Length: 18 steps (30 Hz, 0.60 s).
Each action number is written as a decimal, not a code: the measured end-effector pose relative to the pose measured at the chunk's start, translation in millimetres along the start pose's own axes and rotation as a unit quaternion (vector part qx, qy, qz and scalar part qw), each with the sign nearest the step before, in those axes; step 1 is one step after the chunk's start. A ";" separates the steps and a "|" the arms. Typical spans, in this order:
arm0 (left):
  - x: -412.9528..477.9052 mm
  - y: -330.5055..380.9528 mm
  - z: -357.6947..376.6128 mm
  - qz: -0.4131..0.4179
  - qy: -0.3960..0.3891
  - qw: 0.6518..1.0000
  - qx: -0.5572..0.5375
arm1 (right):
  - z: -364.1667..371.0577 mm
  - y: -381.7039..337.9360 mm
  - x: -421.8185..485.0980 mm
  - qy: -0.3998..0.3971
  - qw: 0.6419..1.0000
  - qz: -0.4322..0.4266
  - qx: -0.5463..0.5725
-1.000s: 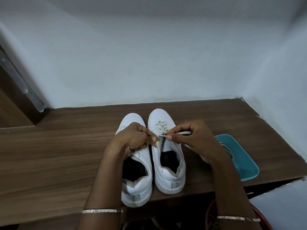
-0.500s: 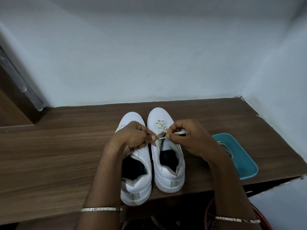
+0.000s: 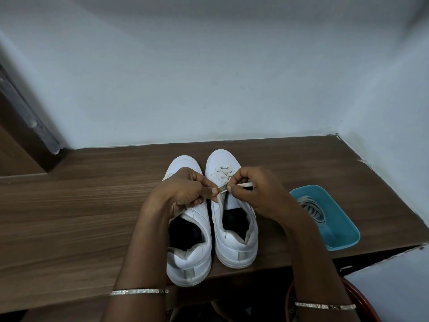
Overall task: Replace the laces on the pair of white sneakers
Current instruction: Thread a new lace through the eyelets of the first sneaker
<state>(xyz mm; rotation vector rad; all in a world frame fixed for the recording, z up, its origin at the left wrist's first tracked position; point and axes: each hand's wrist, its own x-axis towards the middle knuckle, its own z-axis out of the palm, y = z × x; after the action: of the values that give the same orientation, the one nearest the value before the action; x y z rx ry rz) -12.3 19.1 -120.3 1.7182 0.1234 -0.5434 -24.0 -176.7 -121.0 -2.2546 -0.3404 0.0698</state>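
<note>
While the right hand (image 3: 257,194) is pinching the free end of a white lace (image 3: 243,185) between thumb and forefinger, the left hand (image 3: 183,191) is curling in from the other side, its fingertips (image 3: 214,190) nipping the eyelet edge at the middle of the half-laced sneaker (image 3: 234,238). Toward that sneaker's toe the lace is already crossing a few eyelets, so the person is probably working one of the middle holes; whether the lace is going in or coming out is not clear. Next, the tip likely needs lining up with a small hole and drawing through evenly, without twisting. Just left of the half-laced sneaker the other sneaker (image 3: 192,259) is sitting parallel, its eyelets covered by the left hand. Well to the right a teal tray (image 3: 343,231) is holding coiled laces (image 3: 311,208), old or new being impossible to tell. The eyelet itself is too small to make out.
</note>
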 end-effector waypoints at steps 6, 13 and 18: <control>-2.3 1.1 -5.3 0.010 -0.020 1.000 0.009 | -2.1 0.7 -0.9 -0.029 0.999 -0.005 -0.013; -2.8 1.4 -2.5 0.035 -0.009 0.997 0.072 | 1.3 5.4 1.9 -0.010 1.000 -0.022 0.007; 1.3 -1.1 -4.4 0.062 0.057 0.979 0.185 | -3.2 14.5 1.3 0.007 0.998 -0.031 0.046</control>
<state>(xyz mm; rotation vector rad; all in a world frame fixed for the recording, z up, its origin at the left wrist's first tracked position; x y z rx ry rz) -10.3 23.3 -121.3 2.1053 -0.0055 -0.3899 -19.0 -187.7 -129.8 -2.1501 -0.3916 0.0355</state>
